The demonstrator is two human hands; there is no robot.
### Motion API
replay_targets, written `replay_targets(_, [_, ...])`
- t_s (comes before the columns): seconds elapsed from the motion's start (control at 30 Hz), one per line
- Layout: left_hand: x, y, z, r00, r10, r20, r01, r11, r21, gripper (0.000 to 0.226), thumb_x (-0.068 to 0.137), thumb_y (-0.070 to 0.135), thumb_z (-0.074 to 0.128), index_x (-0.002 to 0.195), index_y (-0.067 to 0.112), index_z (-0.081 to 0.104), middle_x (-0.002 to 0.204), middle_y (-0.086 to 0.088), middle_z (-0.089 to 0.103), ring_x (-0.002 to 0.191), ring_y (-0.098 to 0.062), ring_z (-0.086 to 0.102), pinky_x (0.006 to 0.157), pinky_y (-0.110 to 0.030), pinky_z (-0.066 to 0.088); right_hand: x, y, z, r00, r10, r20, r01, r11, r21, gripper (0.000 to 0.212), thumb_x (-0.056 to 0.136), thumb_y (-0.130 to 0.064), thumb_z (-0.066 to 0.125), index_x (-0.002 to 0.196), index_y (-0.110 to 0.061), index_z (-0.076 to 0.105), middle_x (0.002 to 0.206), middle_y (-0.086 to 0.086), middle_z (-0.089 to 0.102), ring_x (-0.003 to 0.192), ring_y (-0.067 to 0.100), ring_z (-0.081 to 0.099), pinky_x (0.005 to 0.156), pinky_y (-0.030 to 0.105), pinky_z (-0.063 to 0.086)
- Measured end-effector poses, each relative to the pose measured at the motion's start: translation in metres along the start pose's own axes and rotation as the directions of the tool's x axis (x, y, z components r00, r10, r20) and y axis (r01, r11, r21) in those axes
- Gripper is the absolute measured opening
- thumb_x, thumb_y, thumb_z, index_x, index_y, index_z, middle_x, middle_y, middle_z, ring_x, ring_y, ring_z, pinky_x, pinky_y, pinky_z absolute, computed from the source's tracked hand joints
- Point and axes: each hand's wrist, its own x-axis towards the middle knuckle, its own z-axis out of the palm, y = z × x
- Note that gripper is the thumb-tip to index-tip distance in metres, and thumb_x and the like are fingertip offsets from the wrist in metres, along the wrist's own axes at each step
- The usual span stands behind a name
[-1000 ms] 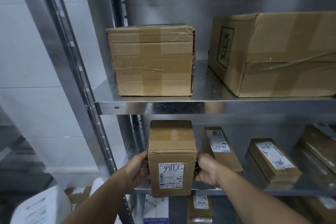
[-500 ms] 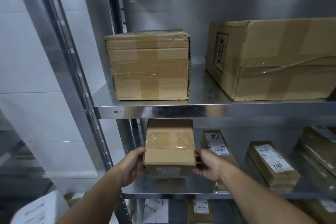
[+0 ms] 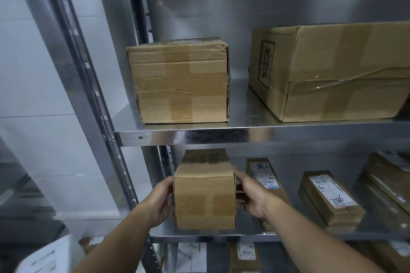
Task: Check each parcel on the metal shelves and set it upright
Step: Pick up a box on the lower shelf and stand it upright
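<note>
A white tiled wall (image 3: 33,77) lies left of the perforated steel upright (image 3: 88,82) and the dull, softly reflective back panel (image 3: 255,6).

Site type: parcel storeroom or sorting depot. Evidence: galvanised metal shelves (image 3: 288,134) on slotted uprights (image 3: 94,93), 3 tiers in view, each stocked with taped brown cardboard parcels (image 3: 182,86); on the lower 2 tiers many carry white printed barcode labels (image 3: 331,190), some with codes handwritten in marker. A plain white tiled wall (image 3: 28,68) stands left of the rack.

The left grip (image 3: 163,203) and right grip (image 3: 250,197) are bare, as are both forearms (image 3: 310,235).
</note>
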Motion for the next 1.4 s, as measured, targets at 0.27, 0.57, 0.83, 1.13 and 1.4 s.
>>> replay_targets(0.27, [-0.002, 0.001, 0.0, 0.993, -0.018, 0.112, 0.016, 1.0, 0.019, 0.057, 0.095, 0.068, 0.041, 0.116, 0.026, 0.074, 0.106, -0.011, 0.077, 0.089, -0.033, 0.075, 0.081, -0.049, 0.057, -0.007, -0.001, 0.003, 1.0, 0.029, -0.003, -0.029, 0.999, 0.044, 0.057, 0.079, -0.071, 0.068, 0.117, -0.029, 0.073, 0.134, 0.023, 0.062, 0.126, 0.04, 0.059, 0.093, 0.054, 0.056])
replay_targets(0.57, [-0.006, -0.007, 0.006, 0.994, -0.014, 0.104, 0.012, 1.0, 0.028, 0.048, 0.097, 0.058, 0.049, 0.118, 0.02, 0.072, 0.097, -0.002, 0.079, 0.103, -0.03, 0.069, 0.095, -0.052, 0.052, -0.02, -0.003, 0.007, 1.0, -0.004, 0.029, 0.004, 1.0, -0.002, 0.04, 0.099, -0.047, 0.058, 0.125, -0.018, 0.055, 0.118, 0.009, 0.072, 0.104, 0.027, 0.069, 0.065, 0.034, 0.059])
replay_targets(0.83, [-0.002, -0.012, 0.005, 0.995, -0.026, 0.098, 0.024, 0.999, 0.021, 0.041, 0.096, 0.057, 0.052, 0.111, 0.024, 0.072, 0.097, 0.0, 0.079, 0.11, -0.032, 0.065, 0.104, -0.06, 0.044, -0.017, 0.007, 0.006, 0.999, 0.019, 0.033, -0.02, 1.0, 0.013, 0.039, 0.098, -0.045, 0.06, 0.124, -0.017, 0.055, 0.119, 0.012, 0.071, 0.109, 0.032, 0.068, 0.079, 0.042, 0.061])
replay_targets(1.13, [0.01, -0.009, -0.012, 0.999, 0.018, 0.036, -0.019, 1.0, 0.023, 0.044, 0.093, 0.058, 0.056, 0.103, 0.018, 0.07, 0.109, -0.009, 0.061, 0.103, -0.029, 0.059, 0.092, -0.05, 0.046, -0.014, 0.013, 0.005, 0.996, 0.029, -0.08, -0.024, 0.997, 0.07, 0.024, 0.107, -0.03, 0.05, 0.111, -0.011, 0.063, 0.099, 0.01, 0.077, 0.094, 0.027, 0.071, 0.069, 0.034, 0.058])
replay_targets(1.4, [0.014, -0.005, -0.021, 1.0, -0.004, -0.003, 0.004, 1.0, 0.024, 0.044, 0.095, 0.053, 0.058, 0.111, 0.013, 0.068, 0.092, -0.012, 0.064, 0.085, -0.029, 0.058, 0.07, -0.036, 0.046, -0.001, 0.018, 0.001, 0.988, 0.043, -0.146, -0.055, 0.995, -0.083, 0.027, 0.108, -0.014, 0.046, 0.131, -0.012, 0.058, 0.097, 0.012, 0.077, 0.094, 0.027, 0.07, 0.094, 0.048, 0.054])
